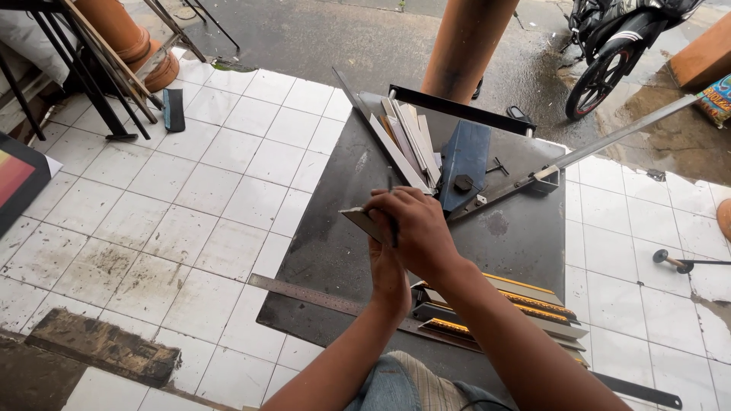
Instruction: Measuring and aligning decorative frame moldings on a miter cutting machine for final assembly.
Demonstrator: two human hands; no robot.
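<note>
Over a dark metal work table (pixel 327 236), my left hand (pixel 388 278) grips a short piece of frame moulding (pixel 359 219) whose angled tip sticks out to the left. My right hand (pixel 415 228) lies over it, fingers closed on a thin dark pencil-like stick (pixel 394 228) pressed to the moulding. Just beyond the hands stands a blue mitre cutter (pixel 464 160) with a long metal lever (pixel 617 135) running to the upper right. Several pale moulding strips (pixel 407 144) lean beside the cutter.
A steel ruler (pixel 304 293) lies along the table's near edge. Gold-trimmed frame strips (pixel 525 308) are stacked under my right forearm. White floor tiles (pixel 190 190) surround the table. A motorbike (pixel 617 46), an orange pillar (pixel 464 46) and wet pavement lie beyond.
</note>
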